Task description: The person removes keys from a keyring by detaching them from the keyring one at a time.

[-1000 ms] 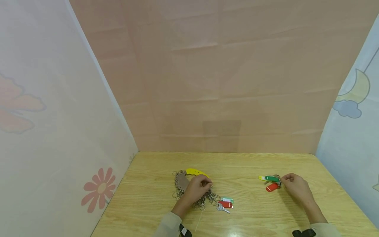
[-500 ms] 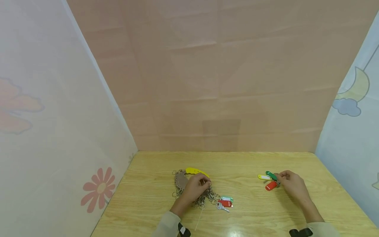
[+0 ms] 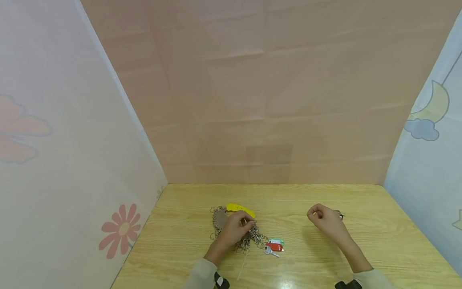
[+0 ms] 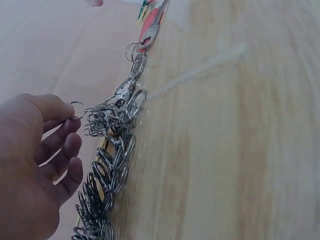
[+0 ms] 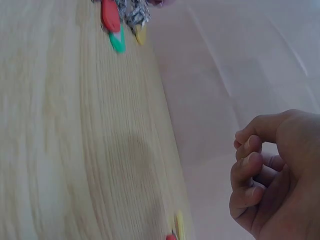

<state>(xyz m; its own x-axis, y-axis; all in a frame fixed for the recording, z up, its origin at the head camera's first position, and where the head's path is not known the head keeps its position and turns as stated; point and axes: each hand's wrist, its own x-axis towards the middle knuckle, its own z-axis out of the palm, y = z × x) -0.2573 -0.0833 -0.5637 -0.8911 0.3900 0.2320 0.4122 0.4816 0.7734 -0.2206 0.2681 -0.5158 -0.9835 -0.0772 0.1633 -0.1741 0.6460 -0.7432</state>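
A curved grey metal plate (image 3: 218, 218) with a yellow handle (image 3: 241, 208) lies on the table, fringed with many clips and rings. My left hand (image 3: 234, 229) is over it; in the left wrist view its thumb and forefinger pinch a metal split ring (image 4: 76, 110) linked to the clips (image 4: 107, 120). Beside the plate are a silver key (image 3: 270, 251), a red key tag (image 3: 275, 247) and a green key tag (image 3: 277, 241). My right hand (image 3: 325, 220) hovers with loosely curled fingers (image 5: 247, 167), nothing visible in them. Behind it, rings (image 3: 339, 214) of another tagged bunch show; the hand hides most of its tags.
At the lower edge of the right wrist view, a yellow tag (image 5: 180, 225) and a red tip (image 5: 171, 237) appear. A thin pale strip (image 3: 242, 268) marks the wooden table (image 3: 303, 261). A beige wall (image 3: 216, 100) stands behind, with patterned walls on both sides.
My right hand has let go of the tagged key bunch and moved left, away from it; the bunch stays on the table. My left hand has barely moved.
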